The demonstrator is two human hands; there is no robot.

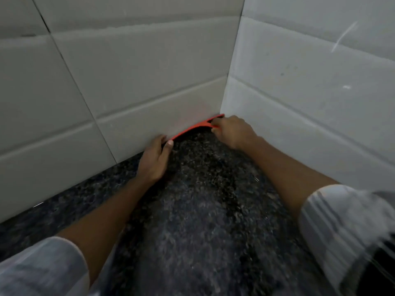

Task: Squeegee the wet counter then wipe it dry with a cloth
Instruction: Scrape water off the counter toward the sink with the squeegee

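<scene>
A red squeegee [193, 128] lies along the foot of the back wall in the far corner of the dark speckled granite counter [203, 210]. My right hand [233, 131] is closed around its handle end by the corner. My left hand [155, 159] grips the blade's left end, thumb on the counter side and fingers against the wall. The blade bows slightly between the two hands. The counter surface looks wet and shiny. No cloth is in view.
White tiled walls [136, 86] meet at a corner [226, 92] right behind the squeegee, closing off the counter at the back and the right. Both forearms reach forward over the counter from rolled pale sleeves [342, 221].
</scene>
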